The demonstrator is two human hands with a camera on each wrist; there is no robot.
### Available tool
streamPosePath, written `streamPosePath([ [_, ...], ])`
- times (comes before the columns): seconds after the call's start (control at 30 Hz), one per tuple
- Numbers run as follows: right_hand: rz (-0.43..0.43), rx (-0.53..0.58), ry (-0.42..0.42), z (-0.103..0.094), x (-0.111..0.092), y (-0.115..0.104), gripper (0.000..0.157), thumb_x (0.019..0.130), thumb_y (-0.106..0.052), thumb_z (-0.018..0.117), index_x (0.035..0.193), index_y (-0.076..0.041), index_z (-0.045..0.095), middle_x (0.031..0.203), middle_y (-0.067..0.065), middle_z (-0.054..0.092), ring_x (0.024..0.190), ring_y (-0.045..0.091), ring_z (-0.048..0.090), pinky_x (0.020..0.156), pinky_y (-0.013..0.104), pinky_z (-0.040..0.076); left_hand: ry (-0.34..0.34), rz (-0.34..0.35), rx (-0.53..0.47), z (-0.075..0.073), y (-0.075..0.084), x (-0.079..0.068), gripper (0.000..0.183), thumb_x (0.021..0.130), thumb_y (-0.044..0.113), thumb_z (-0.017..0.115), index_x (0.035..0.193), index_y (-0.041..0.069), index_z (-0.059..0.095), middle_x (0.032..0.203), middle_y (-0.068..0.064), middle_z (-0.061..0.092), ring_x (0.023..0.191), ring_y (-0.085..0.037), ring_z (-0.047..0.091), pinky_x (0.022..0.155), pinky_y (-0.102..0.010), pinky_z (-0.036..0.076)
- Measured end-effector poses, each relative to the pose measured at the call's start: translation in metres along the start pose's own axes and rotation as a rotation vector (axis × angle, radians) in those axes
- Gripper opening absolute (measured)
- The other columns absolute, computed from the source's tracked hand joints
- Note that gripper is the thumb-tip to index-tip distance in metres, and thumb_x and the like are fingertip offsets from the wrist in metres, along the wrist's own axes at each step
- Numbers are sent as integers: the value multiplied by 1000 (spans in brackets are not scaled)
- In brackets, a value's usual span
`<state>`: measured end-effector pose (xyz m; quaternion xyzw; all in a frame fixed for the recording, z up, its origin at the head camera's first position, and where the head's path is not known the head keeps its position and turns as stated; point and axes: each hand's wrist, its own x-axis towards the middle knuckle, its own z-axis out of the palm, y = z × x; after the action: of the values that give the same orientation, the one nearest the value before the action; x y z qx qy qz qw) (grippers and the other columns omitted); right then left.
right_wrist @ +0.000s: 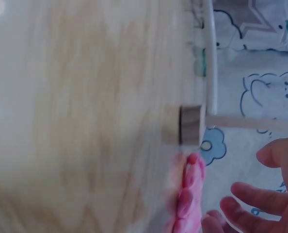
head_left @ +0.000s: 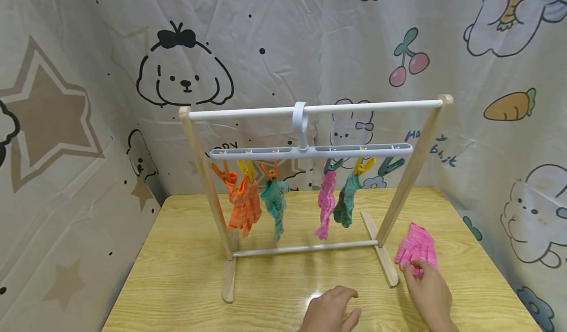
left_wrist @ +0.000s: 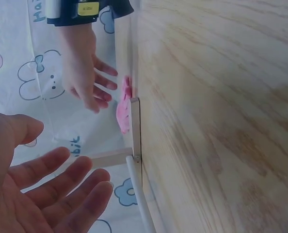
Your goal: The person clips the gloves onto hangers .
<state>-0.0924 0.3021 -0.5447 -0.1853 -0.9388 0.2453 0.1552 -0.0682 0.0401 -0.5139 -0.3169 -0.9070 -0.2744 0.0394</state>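
A pink knitted glove point(head_left: 416, 246) lies flat on the table by the rack's right foot, its fingers toward me. My right hand point(head_left: 428, 292) hovers at the glove's fingertips; in the right wrist view its loosely bent fingers point(right_wrist: 250, 208) are apart from the pink glove point(right_wrist: 190, 194). My left hand point(head_left: 330, 310) is held over the front of the table, holding nothing, with thumb and fingers spread in the left wrist view. On the rack hang an orange glove point(head_left: 245, 204), a green glove point(head_left: 275, 204), another pink glove point(head_left: 326, 204) and a dark green glove point(head_left: 347, 204).
A wooden rack point(head_left: 403, 174) with white rods carries a grey clip hanger point(head_left: 274, 153). Colored clips grip the hung gloves; a dark green clip point(head_left: 391, 166) at the right end holds nothing. Printed curtains point(head_left: 274, 42) surround the wooden table point(head_left: 186, 273).
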Motion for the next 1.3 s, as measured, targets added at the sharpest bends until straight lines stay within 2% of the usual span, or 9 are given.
streamPosePath([
  [0.13,-35,-49,-9,5,8,9,49,88,-39,57,115,2,61,103,23,61,81,35,60,58,46,49,-3,28,1,0,0,1,26,88,39,59,105,20,66,103,10,66,86,-2,61,59,-15,46],
  [0.27,-79,-112,-101,7,14,18,67,89,-47,53,130,7,46,121,36,46,101,52,49,76,62,44,-19,34,-6,0,1,2,27,88,39,59,105,19,66,103,9,67,86,-3,62,58,-15,46],
  [0.37,-101,-158,-162,8,17,22,76,90,-54,47,134,7,41,122,40,42,104,57,45,79,65,40,-30,32,-7,0,0,2,27,88,39,60,105,18,67,102,9,67,86,-3,62,58,-15,46],
  [0.53,-83,-219,-242,5,22,23,79,88,-63,42,127,5,51,119,38,46,100,56,47,73,64,42,-34,28,6,-1,0,2,28,87,40,60,104,19,67,102,9,67,86,-2,62,58,-15,46],
  [0.67,-63,-229,-253,3,25,23,69,87,-56,51,118,5,57,110,34,52,94,51,51,67,60,46,-38,16,7,-2,1,2,28,88,40,60,104,19,67,102,9,66,85,-2,61,58,-15,46],
  [0.8,-60,-216,-249,0,28,24,51,86,-42,59,107,4,59,97,27,55,86,44,53,59,54,47,-52,0,0,-3,0,1,28,88,41,59,104,19,67,101,9,66,84,-2,61,58,-16,46],
  [1.03,-50,-179,-245,1,29,24,19,83,-20,63,86,0,62,75,11,54,66,25,51,51,37,41,-32,6,18,-2,-3,-1,27,88,40,59,104,20,67,101,9,67,84,-3,62,58,-16,46],
  [1.17,-23,-148,-225,2,29,23,13,81,-11,63,79,1,61,67,6,52,59,20,47,51,34,38,-14,10,18,-1,-5,-1,27,87,40,60,103,20,67,101,9,67,84,-3,62,57,-17,46],
  [1.3,-5,-134,-209,3,29,21,13,79,-8,64,79,4,61,66,6,51,60,21,47,52,35,37,-11,6,14,0,-7,-1,28,87,41,59,103,20,67,101,9,67,83,-3,62,57,-16,45],
])
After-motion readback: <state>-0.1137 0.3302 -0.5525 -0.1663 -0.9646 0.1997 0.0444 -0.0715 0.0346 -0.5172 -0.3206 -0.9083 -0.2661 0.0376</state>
